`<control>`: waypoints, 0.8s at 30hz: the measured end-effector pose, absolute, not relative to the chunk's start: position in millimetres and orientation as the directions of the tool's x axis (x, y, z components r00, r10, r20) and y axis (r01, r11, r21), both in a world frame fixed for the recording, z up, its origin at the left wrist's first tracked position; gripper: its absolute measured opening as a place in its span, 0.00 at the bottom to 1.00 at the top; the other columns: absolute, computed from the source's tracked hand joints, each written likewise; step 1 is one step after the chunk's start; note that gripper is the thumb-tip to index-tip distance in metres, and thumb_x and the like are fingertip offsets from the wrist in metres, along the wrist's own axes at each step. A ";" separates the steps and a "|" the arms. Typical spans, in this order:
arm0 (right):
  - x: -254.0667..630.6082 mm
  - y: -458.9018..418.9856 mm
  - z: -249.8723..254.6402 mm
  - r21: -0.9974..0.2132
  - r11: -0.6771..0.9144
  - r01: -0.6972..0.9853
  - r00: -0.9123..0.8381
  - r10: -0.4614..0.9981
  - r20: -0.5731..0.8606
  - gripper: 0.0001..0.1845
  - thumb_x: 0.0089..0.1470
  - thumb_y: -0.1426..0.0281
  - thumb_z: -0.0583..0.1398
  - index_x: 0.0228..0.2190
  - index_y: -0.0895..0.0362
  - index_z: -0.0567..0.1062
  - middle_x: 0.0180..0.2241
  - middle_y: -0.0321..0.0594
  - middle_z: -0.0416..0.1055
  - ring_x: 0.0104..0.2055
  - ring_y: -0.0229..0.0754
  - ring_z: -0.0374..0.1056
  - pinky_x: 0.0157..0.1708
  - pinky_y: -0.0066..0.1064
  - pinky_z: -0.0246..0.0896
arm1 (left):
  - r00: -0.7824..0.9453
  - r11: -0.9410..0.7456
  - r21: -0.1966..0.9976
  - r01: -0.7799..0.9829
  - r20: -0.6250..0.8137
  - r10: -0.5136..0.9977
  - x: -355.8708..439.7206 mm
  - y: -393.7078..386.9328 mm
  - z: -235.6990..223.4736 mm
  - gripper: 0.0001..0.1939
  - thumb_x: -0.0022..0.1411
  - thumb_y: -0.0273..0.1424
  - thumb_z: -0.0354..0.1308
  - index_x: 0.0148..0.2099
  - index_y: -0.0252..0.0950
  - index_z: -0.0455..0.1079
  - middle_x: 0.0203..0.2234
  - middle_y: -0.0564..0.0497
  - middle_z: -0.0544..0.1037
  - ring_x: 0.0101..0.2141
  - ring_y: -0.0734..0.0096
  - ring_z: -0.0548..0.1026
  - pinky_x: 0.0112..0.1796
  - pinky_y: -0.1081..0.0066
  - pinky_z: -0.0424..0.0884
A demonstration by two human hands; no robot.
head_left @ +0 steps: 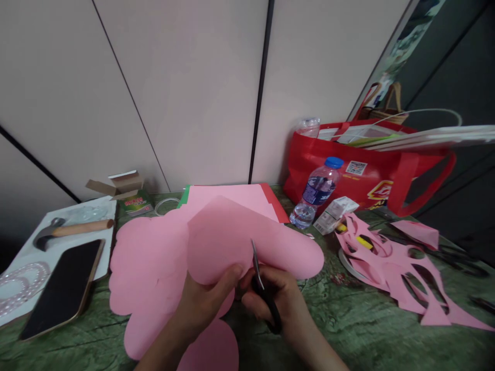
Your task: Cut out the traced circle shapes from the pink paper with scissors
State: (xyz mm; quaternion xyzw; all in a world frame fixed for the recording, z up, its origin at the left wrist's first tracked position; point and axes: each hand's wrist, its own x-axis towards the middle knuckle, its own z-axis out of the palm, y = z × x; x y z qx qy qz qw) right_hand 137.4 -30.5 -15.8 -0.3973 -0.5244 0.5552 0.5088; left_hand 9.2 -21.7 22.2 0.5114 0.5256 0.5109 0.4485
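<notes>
A sheet of pink paper (220, 237) with a rounded lower edge is pinched by my left hand (207, 299), the thumb lying on top. My right hand (276, 293) grips black-handled scissors (266, 304). Their blades point away from me and lie at a cut in the sheet, just right of my left thumb. To the right of the blades the sheet ends in a rounded lobe (297, 255). Beneath and to the left lie large scalloped pink paper pieces (150, 257). Behind them is a stack of paper (232, 193) with green and red edges showing.
On the left are a phone (64, 288), a hammer (81, 228), a beaded strand (23, 283) and a small opened box (135, 198). Toward the right stand a water bottle (315, 193) and a red bag (348, 154). Pink paper offcuts (402, 273) cover the table's right side.
</notes>
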 end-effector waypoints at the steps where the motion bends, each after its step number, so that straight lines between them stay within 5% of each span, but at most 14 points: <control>1: 139.0 -29.4 -16.7 -0.988 0.084 -0.132 -0.163 0.981 0.105 0.10 0.37 0.68 0.65 0.20 0.58 0.69 0.15 0.30 0.58 0.17 0.33 0.51 0.16 0.25 0.45 | -0.080 -0.028 0.996 0.090 0.035 0.996 10.3 -23.3 23.5 0.08 0.47 0.34 0.59 0.22 0.35 0.68 0.23 0.50 0.77 0.28 0.67 0.74 0.29 0.71 0.71; 7: 146.3 -24.6 -22.6 -0.988 0.103 -0.117 -0.124 0.985 0.117 0.12 0.37 0.69 0.67 0.21 0.58 0.68 0.17 0.29 0.58 0.18 0.32 0.50 0.18 0.25 0.44 | -0.045 -0.001 0.997 0.079 0.005 0.999 9.5 -22.5 27.9 0.11 0.45 0.33 0.60 0.33 0.34 0.72 0.29 0.49 0.78 0.32 0.65 0.75 0.34 0.68 0.71; 13: 143.0 -27.4 -16.9 -0.957 0.068 -0.282 -0.256 0.956 0.144 0.14 0.40 0.63 0.66 0.24 0.59 0.69 0.18 0.29 0.57 0.20 0.33 0.48 0.19 0.26 0.43 | 0.018 -0.011 0.993 0.118 0.009 1.000 4.9 -18.0 24.7 0.12 0.47 0.34 0.59 0.17 0.36 0.64 0.24 0.49 0.77 0.30 0.65 0.74 0.30 0.70 0.71; 24: 141.6 -28.5 -14.0 -0.962 0.041 -0.271 -0.277 0.954 0.118 0.20 0.39 0.54 0.64 0.24 0.58 0.69 0.18 0.30 0.56 0.20 0.34 0.48 0.19 0.27 0.43 | 0.059 0.025 0.999 0.035 -0.027 0.998 0.6 -11.6 13.0 0.11 0.46 0.35 0.61 0.21 0.35 0.65 0.21 0.51 0.74 0.23 0.70 0.70 0.23 0.72 0.66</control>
